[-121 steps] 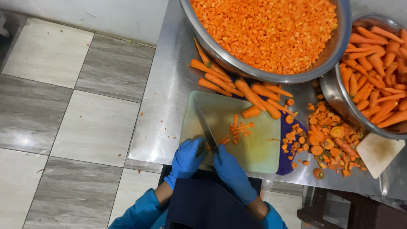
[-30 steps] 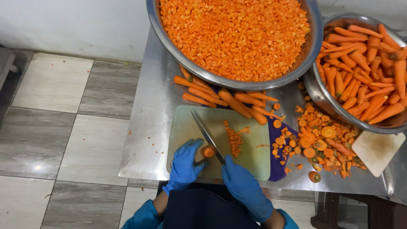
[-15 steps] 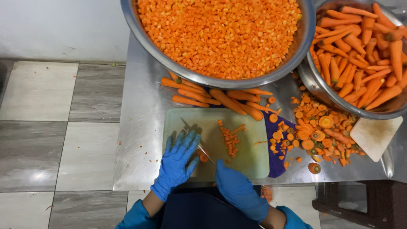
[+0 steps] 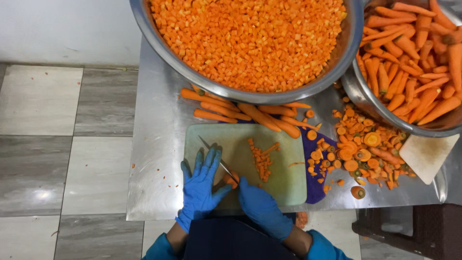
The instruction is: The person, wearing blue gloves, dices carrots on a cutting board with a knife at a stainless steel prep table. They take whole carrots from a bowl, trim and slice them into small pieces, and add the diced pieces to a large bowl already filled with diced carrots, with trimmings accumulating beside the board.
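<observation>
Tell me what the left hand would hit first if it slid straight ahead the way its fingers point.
The left hand points up the green cutting board. Beyond its fingers lies bare board, then probably the whole carrots past the far edge, though the knife blade sits close beside that line.

Bowls and scraps on the steel worktop (image 4: 154, 144)

Big bowl of diced carrot (image 4: 250, 43), bowl of peeled carrots (image 4: 414, 62), pile of trimmed ends (image 4: 365, 149), perhaps a pale board (image 4: 428, 154).

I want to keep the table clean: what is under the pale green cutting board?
A purple mat sticks out from under the cutting board at its right edge, on the steel table. How far it runs beneath is hidden by the board.
</observation>
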`<state>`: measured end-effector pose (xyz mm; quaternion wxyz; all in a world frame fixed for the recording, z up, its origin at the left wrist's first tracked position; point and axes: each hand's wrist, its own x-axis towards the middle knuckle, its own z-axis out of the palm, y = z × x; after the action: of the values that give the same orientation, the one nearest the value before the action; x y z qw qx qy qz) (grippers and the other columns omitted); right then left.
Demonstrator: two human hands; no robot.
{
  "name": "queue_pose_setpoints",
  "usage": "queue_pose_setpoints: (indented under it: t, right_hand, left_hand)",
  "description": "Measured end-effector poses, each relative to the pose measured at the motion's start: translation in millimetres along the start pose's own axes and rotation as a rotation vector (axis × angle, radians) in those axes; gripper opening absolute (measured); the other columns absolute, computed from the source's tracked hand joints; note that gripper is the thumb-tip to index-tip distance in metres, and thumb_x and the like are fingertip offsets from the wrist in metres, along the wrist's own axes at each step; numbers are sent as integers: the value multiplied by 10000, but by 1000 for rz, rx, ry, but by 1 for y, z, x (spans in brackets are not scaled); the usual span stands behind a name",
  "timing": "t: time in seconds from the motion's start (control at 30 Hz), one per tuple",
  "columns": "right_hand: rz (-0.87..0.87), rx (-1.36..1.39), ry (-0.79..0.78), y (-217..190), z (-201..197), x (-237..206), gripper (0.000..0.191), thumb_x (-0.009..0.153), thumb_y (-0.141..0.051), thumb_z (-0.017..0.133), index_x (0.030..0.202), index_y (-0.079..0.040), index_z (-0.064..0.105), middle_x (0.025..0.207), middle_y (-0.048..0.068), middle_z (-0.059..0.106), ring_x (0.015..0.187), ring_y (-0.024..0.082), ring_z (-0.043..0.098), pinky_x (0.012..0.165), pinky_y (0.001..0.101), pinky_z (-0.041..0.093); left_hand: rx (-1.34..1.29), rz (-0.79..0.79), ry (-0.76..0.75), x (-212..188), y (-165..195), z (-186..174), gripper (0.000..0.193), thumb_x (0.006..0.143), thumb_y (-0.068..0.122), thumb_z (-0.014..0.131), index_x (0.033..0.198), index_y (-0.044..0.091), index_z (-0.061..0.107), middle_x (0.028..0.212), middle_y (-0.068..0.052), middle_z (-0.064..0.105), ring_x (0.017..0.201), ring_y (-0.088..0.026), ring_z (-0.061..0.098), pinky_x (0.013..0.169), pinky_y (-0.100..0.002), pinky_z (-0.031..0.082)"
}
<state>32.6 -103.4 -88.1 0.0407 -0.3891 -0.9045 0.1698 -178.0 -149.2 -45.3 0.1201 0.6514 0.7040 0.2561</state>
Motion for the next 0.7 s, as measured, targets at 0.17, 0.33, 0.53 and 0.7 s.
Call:
queue_pose_setpoints:
  t: [0.17,0.33,0.53,0.7]
  right_hand:
    - [8,156,34,1,-21,-10,447,956,-212,605,1324,27,518,678,173,617,571,357,626,525,496,482]
    - [-54,149,89,-4,-46,-42,472,939,-179,644,1315,74,511,676,167,602,566,338,606,516,470,463]
    - [-91,80,116,-10,-47,-49,463,928,-159,653,1316,53,517,659,138,596,548,306,605,493,446,453]
    - [0,50,-76,-9,-37,-50,450,946,-155,626,1317,59,488,698,128,612,582,305,621,502,443,462]
  left_hand:
    - [0,-25,21,-3,-5,9,1101,813,647,676,1611,45,215,1676,-208,211,1544,-446,181,1161,-714,51]
    - [-31,-64,67,-8,-10,19,1189,755,620,737,1586,-32,192,1659,-285,156,1536,-479,144,1188,-708,38]
    - [-28,-92,32,-9,-9,20,1214,743,620,762,1573,-50,182,1640,-321,142,1522,-500,133,1175,-709,32]
    - [-30,-88,17,-9,-9,20,1225,744,642,754,1555,-79,186,1626,-337,158,1514,-507,150,1171,-720,34]
